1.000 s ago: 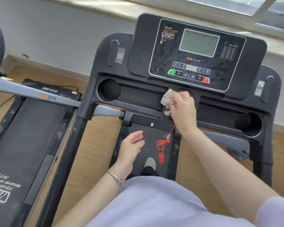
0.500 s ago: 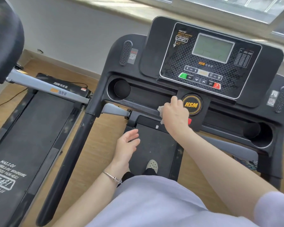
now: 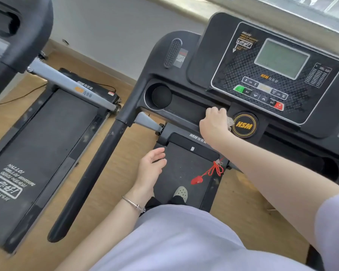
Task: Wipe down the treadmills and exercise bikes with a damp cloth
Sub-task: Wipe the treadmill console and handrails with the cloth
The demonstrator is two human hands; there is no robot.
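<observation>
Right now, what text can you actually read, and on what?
"HSM": round yellow badge below the console.
"HSM": console panel, under the screen.
"4", "8", "12", "16": console keys.
"HSM": front cover of the belt.
"HALLO!": neighbouring treadmill's belt.
Stickers, Chinese characters: unreadable.

Daylight pours in from the window (image 3: 294,8) along the top edge, washing its sill out pale. The console (image 3: 278,75) screen catches a soft sheen. My view is bright, shadows faint on the floor (image 3: 110,184). Straight lines bow toward the edges, and everything is slightly soft.
</observation>
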